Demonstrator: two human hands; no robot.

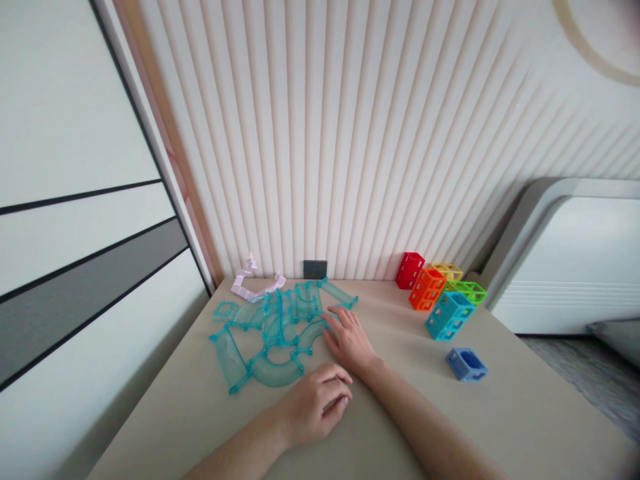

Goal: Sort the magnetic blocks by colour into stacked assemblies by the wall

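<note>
Head view. I see both bare hands low over the pale, matt worktop (500,420), forearms reaching in from the near side.

Left hand (320,403): palm down, fingers loosely curled, thumb apart from them; nothing visible in its grasp. It lies just on the near side of a curved translucent teal plastic track piece (274,371).

Right hand (350,340): slightly farther forward, back upward, fingers extended and a little spread, gripping nothing that I can see. Its fingertips lie at the right edge of the joined translucent teal plastic track pieces (280,310); whether they touch, I cannot tell.

The track pieces spread over the left half of the worktop, several overlapping. A wide straight teal piece (230,360) lies at their near left; a narrow straight teal piece (340,292) slants at the far right. A pale lilac plastic angular piece (257,293) lies behind, near the wall.

Right side: hollow plastic window-sided blocks. Red (410,271) stands at the back, then orange (427,290), with yellow (447,267) behind it, green (467,288) beside, and a tall turquoise block (450,317) in front. A short blue block (465,370) sits nearer, apart.

Background: cream ribbed wall (340,133), black socket plate (315,269).
</note>
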